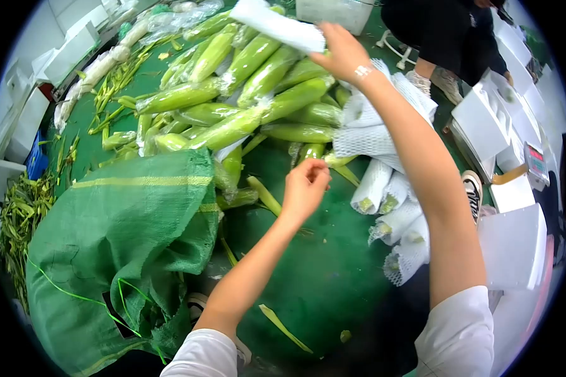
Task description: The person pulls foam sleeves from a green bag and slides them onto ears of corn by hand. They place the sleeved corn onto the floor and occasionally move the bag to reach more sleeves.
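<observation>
My right hand is raised at the top middle, its fingers closed on the end of a white foam net sleeve. Below it lies a heap of green vegetables wrapped in clear film. My left hand is near the heap's front edge with its fingers curled together; what they hold, if anything, is hidden. Flat foam nets lie under my right forearm. In front of those are several net-wrapped pieces with green ends showing.
A green woven sack fills the lower left. Leaf trimmings are heaped at the far left. White foam boxes and a scale stand at the right. Another person's legs and a white bin are at the top.
</observation>
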The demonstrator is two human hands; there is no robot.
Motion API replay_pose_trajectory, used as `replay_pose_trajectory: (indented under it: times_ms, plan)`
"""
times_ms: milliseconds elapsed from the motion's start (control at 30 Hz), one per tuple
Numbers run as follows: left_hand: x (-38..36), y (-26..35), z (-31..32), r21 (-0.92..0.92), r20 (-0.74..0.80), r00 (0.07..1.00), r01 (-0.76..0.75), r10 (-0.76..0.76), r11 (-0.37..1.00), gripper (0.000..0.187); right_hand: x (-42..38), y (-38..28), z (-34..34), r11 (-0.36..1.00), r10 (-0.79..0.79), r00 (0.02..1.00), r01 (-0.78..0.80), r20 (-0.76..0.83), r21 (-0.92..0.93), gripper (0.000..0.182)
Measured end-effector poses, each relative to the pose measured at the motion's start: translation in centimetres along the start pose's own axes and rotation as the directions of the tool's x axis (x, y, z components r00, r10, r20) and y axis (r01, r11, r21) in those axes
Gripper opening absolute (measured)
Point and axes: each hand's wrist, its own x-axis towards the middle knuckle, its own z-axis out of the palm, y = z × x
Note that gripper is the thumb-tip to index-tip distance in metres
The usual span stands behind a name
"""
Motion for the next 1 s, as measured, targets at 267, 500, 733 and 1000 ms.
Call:
replay_pose_trajectory:
  times_ms: [267, 500, 733, 1000]
  plan:
    - [-5.1, 10.8, -14.4, 0.937, 0.012, 0.927, -0.141, 0.376, 0.318, 0.055, 10.6, -11.0, 4.5, 0.993, 0.049, 0.997, -0.042, 0.058, -0.11, 0.051]
    - [-16.8, 7.9, -33.4, 0.921, -0.109, 0.972, 0.02, -0.209, -0.389, 0.076, -8.2, -13.1, -7.5, 0.733, 0.356, 0.925, -0.188, -0.134, 0.654, 0.042]
    - [-20.8, 5.2, -39.4, 0.904, -0.33, 0.859, 0.168, -0.391, -0.394, 0.058, -24.8, -17.5, -6.7, -0.542, 0.325, 0.536, -0.57, 0.779, 0.618, 0.044]
    - [-14.6, 2.7, -17.9, 0.736, 0.385, 0.912, -0.398, 0.144, 0.548, 0.037, -25.9, -27.0, -0.7, -0.942, 0.11, 0.57, -0.201, 0.814, 0.268, 0.045]
